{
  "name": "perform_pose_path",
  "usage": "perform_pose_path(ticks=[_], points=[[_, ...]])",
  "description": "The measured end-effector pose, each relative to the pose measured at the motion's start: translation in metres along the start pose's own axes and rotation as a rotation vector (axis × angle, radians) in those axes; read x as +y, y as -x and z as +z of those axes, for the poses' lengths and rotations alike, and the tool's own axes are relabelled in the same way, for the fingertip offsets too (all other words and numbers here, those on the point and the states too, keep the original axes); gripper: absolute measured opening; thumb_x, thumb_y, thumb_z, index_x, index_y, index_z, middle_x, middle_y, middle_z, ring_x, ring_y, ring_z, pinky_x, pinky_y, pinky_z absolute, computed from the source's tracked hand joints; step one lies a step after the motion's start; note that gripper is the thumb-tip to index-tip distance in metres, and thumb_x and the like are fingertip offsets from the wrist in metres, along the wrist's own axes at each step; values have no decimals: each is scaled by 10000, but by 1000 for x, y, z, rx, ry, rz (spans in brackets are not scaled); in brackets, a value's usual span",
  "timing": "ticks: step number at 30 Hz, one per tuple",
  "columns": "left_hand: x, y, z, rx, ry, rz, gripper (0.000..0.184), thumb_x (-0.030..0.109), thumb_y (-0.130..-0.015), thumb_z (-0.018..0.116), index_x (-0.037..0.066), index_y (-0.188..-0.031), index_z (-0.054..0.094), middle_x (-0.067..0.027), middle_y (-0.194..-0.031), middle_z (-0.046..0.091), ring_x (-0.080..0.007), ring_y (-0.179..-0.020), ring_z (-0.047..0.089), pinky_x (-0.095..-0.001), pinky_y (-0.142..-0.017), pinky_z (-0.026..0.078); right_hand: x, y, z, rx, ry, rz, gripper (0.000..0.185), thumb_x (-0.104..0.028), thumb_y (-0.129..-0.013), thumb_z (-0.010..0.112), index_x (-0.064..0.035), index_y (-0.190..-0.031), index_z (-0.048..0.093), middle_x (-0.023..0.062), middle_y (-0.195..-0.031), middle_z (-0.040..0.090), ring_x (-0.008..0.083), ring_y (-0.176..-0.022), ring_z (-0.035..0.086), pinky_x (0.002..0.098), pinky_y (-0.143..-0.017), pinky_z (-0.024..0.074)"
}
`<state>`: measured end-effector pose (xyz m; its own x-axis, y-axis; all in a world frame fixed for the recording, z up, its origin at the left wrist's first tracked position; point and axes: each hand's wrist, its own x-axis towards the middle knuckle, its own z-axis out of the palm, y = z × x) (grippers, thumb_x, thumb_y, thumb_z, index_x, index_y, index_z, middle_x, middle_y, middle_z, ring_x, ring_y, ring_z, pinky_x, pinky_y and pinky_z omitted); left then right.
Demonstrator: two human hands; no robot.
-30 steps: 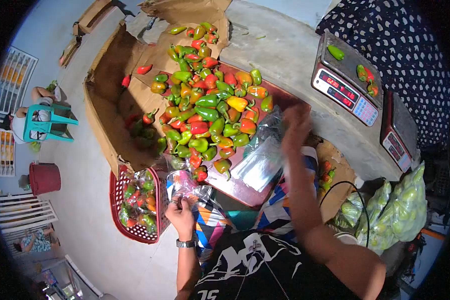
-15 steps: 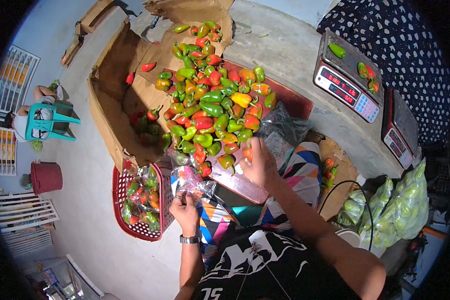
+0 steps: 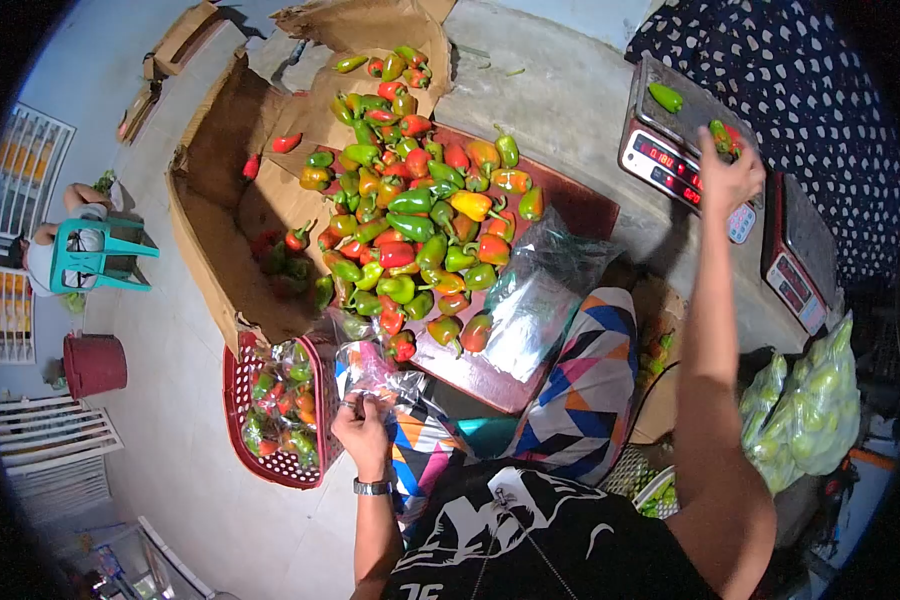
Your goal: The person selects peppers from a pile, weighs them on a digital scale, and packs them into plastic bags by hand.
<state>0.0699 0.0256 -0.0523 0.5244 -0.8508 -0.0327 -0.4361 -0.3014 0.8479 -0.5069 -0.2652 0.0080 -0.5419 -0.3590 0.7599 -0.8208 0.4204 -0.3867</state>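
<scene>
Some plastic (image 3: 382,376) — left hand (image 3: 360,435) (peppers (image 3: 719,130) — right (image 3: 732,180))

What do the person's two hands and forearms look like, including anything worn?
The left hand has a silvery wristwatch or bracelet at its wrist; the right hand shows nothing worn. Both forearms are uncovered by sleeves.

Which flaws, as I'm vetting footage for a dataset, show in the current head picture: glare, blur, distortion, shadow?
Head view: fisheye bending with black corners; bright glare on the clear plastic sheets; deep shadow inside the cardboard box; right hand looks slightly motion-blurred, partly hiding the scale's display.
</scene>
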Motion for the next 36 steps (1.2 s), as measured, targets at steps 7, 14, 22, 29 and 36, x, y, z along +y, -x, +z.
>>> perform_pose_path(ticks=[7,14,22,29,36], points=[[-15,0,1,-40,28,-43,149,-42,-914,616,-43,-1022,719,35,-709,593,-41,-624,479,-238,-562,384,82,-119,82,-825,451,288,1136,-879,-669,639,-255,-1582,384,207,-1616,344,398,-1497,318,539,-1202,295],[-4,-1,-7,-113,224,-157,376,-126,-884,546,-66,-1232,676,-76,-953,737,-127,-821,684,-253,-767,540,58,-100,58,-863,499,201,1089,-787,-708,661,-198,-1581,384,192,-1579,427,349,-1450,432,483,-1171,362],[101,-32,-30,38,60,114,580,-133,-835,542,-18,-1402,585,-82,-1269,689,-155,-1097,660,-280,-869,556,15,-96,23,-760,-674,560,934,-696,-769,658,-114,-1478,479,237,-1463,529,400,-1258,575,481,-1032,474],[204,-89,10,-266,-117,460,819,-137,-693,595,80,-1479,518,-110,-1606,418,-218,-1405,488,-320,-1069,451,-186,88,-141,-1369,-2490,912,860,-549,-819,652,-65,-1492,420,232,-1446,512,444,-1151,601,473,-836,579],[195,-83,19,-524,-199,600,998,-82,-639,702,217,-1552,430,-168,-1620,347,-342,-1189,655,-381,-870,600,-214,193,-208,-2257,-2119,1125,609,-304,-847,666,-33,-1378,540,121,-1316,638,271,-1021,706,386,-876,594]])
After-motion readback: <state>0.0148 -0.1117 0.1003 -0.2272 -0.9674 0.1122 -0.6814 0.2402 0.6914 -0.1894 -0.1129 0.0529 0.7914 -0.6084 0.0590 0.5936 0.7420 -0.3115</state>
